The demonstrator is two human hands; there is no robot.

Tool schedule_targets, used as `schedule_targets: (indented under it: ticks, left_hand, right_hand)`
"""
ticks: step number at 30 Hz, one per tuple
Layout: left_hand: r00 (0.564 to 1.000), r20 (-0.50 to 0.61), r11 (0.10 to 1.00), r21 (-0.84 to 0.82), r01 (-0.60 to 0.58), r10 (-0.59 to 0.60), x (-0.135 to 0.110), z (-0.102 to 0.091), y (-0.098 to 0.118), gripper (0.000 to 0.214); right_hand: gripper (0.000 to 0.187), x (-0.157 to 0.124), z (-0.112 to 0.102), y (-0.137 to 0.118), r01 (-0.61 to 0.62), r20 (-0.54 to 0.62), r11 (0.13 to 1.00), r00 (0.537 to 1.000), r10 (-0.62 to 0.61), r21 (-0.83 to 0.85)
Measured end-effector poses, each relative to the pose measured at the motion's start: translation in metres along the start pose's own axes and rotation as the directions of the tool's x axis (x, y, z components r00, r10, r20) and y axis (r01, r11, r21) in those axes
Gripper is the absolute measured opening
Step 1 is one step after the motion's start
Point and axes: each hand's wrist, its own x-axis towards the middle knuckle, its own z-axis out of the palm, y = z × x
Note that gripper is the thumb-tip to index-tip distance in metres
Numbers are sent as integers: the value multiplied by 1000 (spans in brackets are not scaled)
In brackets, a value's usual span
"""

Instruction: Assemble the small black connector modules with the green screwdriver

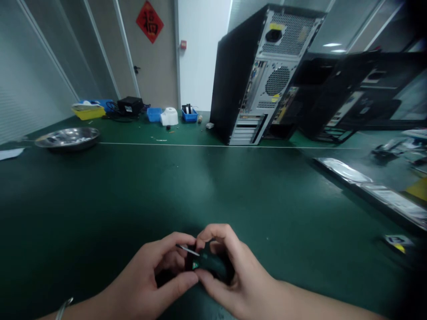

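Note:
Low in the middle of the head view, a small black rounded device (213,263), which looks like a computer mouse, is held just above the green table. My right hand (238,271) curls round its right end, with thumb and fingers pressed on it. From the other side, my left hand (163,271) grips its left end between thumb and fingers. A thin pale strip (188,250) sticks out at the upper left of the mouse, under my left index finger. A bit of green (195,265) shows at an opening between the hands. My fingers hide much of the mouse.
A tall black computer tower (240,80) stands at the back, with more computer cases (333,93) to its right. A metal bowl (70,138) sits at far left. Small blue trays (154,114) and a yellow tray (88,113) line the back. Hard drives (348,171) lie at right.

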Motion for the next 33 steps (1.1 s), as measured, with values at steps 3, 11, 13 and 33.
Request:
schedule_targets:
  ticks: [3,11,13,33]
  left_hand:
    - [1000,18,995,-97,21,-19,0,1,-2,28]
    - [996,-85,998,-49,-44,40,1,-4,0,25]
    - [994,-106,999,-23,-43,40,0,-6,-2,25]
    - [993,-113,995,-94,-41,30,0,-24,-7,39]
  right_hand:
    - [32,-1,2,2,20,-13,999,1000,-20,25]
    - [32,3,-1,1,117,-91,993,989,-117,-1]
    - [30,3,-2,3,111,-124,994,986,-112,-10]
    - [32,10,-15,10,21,24,993,1000,-18,-114]
